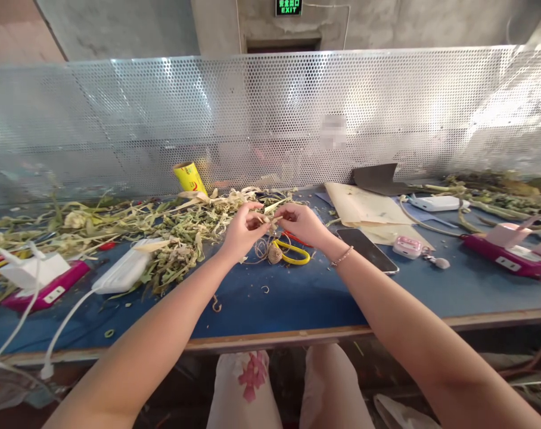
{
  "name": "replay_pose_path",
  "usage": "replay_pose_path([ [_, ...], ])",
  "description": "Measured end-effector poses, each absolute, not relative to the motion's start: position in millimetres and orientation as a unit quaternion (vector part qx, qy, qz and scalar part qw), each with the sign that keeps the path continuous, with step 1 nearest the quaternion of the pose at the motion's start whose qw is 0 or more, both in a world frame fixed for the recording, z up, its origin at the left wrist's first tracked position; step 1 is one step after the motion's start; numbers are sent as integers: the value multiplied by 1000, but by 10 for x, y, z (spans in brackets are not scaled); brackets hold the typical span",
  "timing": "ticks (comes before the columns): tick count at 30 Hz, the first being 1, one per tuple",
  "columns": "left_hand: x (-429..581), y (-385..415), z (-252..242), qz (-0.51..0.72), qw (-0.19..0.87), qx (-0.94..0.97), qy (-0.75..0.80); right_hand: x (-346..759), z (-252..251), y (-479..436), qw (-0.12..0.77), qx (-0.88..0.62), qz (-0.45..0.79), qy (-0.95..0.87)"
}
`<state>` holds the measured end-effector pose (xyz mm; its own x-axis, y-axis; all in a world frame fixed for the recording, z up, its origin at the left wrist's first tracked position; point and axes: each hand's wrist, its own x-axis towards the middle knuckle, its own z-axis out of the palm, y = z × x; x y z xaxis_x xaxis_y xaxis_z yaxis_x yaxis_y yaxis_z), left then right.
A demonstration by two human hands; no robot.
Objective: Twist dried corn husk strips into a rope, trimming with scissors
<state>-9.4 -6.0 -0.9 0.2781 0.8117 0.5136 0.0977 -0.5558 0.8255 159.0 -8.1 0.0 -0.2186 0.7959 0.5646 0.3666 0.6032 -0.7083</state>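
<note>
1. Thin straw-coloured dried plant piece [274, 221]: between both hands, just above the blue table [270, 307]; mostly covered by fingers, full shape can't be told.
2. Left hand [247, 227] and right hand [302, 225]: fingertips pinched on the piece, nearly meeting.
3. Just below hands: round tan lumpy ball [274, 255], thin brown wiry strands [255, 257], yellow plastic loop handle [296, 257].
4. Risk: piece looks brittle; a hard pinch or twist could snap it.
5. Risk: strands lie near the handle; lowering hands could snag them.
6. Risk: if dropped leftward, piece could get lost in the similar green-tan dried plant heap [181, 229].
7. Risk: right forearm sweeping outward could knock the black flat phone [369, 249] beside it.
</note>
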Motion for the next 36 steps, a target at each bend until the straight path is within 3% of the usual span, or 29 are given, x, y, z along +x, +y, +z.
replay_pose_path([
  [5,-86,-54,-18,517,347,719,308,1588,29,-117,474,-379,166,-777],
  [12,-75,-71,-24,526,335,729,283,1587,55,-138,469,-376,182,-778],
  [26,-71,-20,-27,565,377,666,310,1522,-11,-113,571,-378,279,-673],
  [36,-50,-8,-62,591,374,644,312,1449,-14,-204,540,-378,184,-730],
])
